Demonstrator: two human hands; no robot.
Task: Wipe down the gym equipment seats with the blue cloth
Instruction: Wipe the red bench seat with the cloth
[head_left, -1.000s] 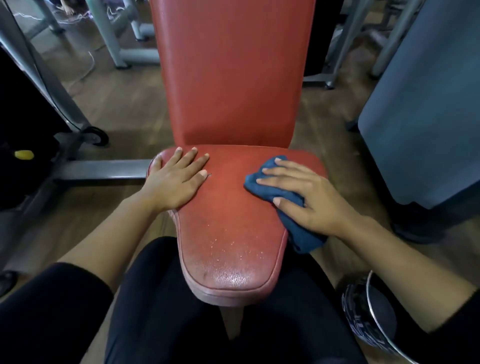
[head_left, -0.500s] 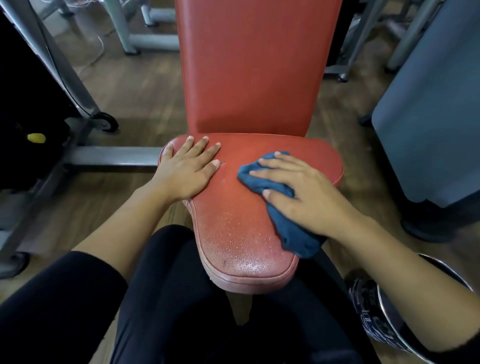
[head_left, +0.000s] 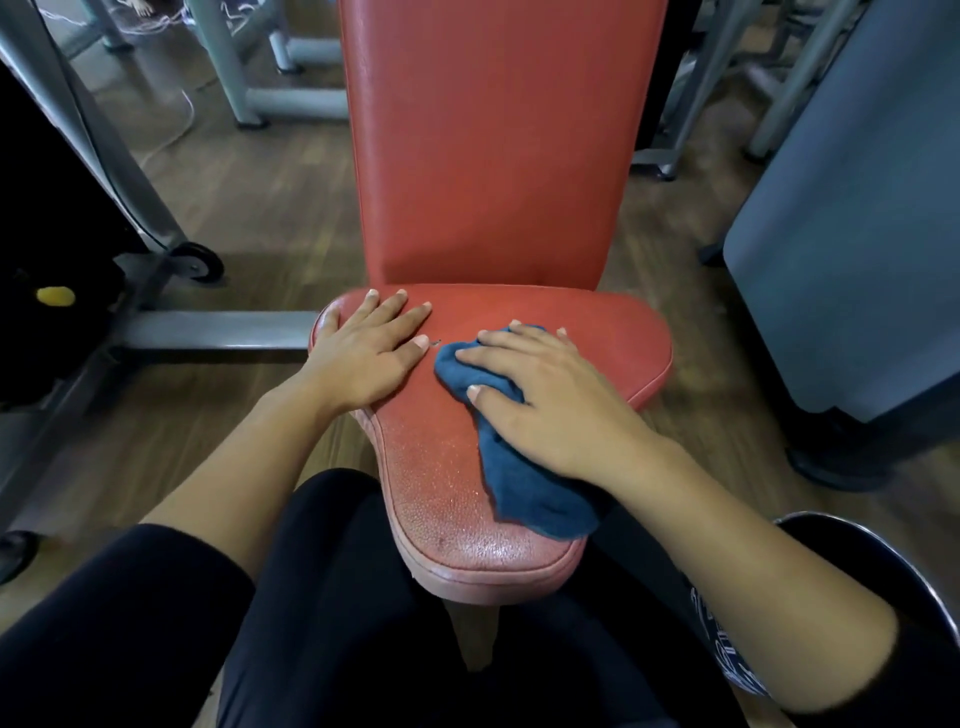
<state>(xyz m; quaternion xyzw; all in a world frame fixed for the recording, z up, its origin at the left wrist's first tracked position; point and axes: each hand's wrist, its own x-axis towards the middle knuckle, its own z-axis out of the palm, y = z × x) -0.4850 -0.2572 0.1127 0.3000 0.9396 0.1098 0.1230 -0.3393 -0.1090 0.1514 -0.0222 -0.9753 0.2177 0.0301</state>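
Blue cloth lies on the seat, beneath fingers of the right hand.

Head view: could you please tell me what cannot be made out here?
All head view.
- Red seat under the blue cloth: covered by cloth and right hand.
- Backrest top: cut off by the upper edge.
- Metal-rimmed object, lower right: cut by the edge, hidden behind the forearm.
- Yellow object, far left: too small and dark to identify.
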